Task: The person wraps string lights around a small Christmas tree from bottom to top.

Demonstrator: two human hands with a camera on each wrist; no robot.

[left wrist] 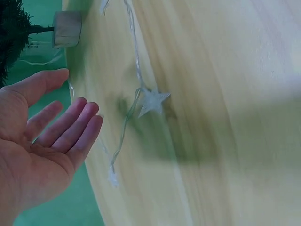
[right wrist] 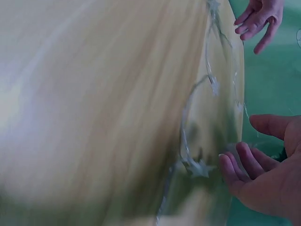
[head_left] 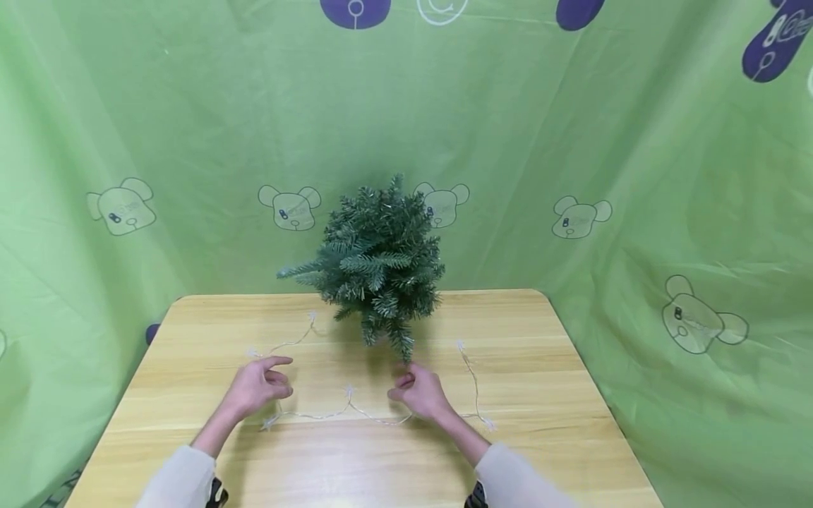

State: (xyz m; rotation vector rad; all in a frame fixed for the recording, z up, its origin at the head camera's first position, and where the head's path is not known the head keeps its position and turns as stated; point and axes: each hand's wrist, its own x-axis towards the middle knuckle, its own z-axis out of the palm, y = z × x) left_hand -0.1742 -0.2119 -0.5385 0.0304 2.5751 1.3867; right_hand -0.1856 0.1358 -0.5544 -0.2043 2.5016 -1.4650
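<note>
A small artificial Christmas tree stands at the back middle of the table, its round base showing in the left wrist view. In front of it a string of star lights lies in a wide loop on the wood; one star shows close up. My left hand hovers over the string's left part with fingers relaxed and nothing in them. Below the tree's lowest front branch is my right hand, thumb and fingers apart in the right wrist view, also holding nothing. It hides a stretch of the wire.
The wooden table has rounded back corners. A green curtain printed with bear heads hangs behind and along both sides. In the left wrist view a pale see-through piece with a thin wire shows beyond the left thumb.
</note>
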